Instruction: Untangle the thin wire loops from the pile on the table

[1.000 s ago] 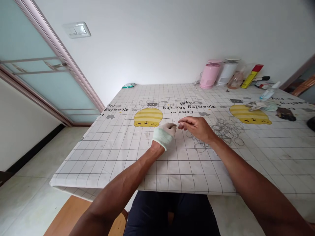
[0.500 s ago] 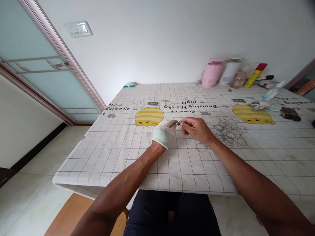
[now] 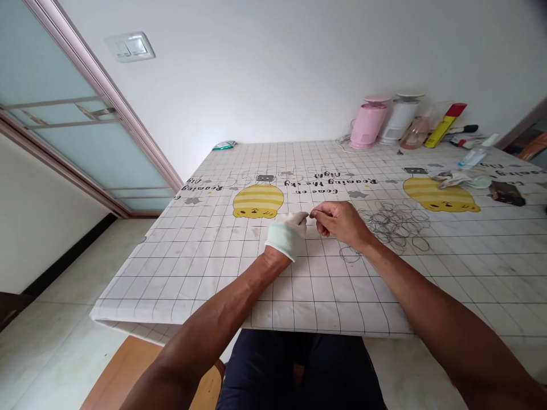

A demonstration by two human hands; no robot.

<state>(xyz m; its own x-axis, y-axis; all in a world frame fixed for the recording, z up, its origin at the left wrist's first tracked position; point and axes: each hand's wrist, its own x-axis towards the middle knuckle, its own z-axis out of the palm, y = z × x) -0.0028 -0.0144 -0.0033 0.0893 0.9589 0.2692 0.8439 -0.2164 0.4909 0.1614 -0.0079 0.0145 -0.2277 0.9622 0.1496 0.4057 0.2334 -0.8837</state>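
My left hand (image 3: 292, 229), in a white knit glove with a pale green cuff, is closed in a pinch above the table. Bare and also pinched, my right hand (image 3: 337, 221) meets it fingertip to fingertip. Whatever lies between the fingers is too small to make out. Just right of my right hand, and partly behind its wrist, a loose pile of thin dark wire rings (image 3: 397, 225) lies on the checked tablecloth (image 3: 205, 256). One ring (image 3: 350, 253) lies by itself near my right wrist.
Along the wall stand a pink cylindrical device (image 3: 368, 125), a white one (image 3: 399, 121), a bottle (image 3: 415, 134) and a yellow can with a red cap (image 3: 444, 126). A crumpled glove (image 3: 464, 180), a dark block (image 3: 507, 193) and a clear bottle (image 3: 477, 154) sit at right. A green packet (image 3: 224, 145) lies far left.
My gloved left fingers have curled in more tightly beside my right fingertips. Both hands stay in nearly the same place, and the camera view has shifted slightly.
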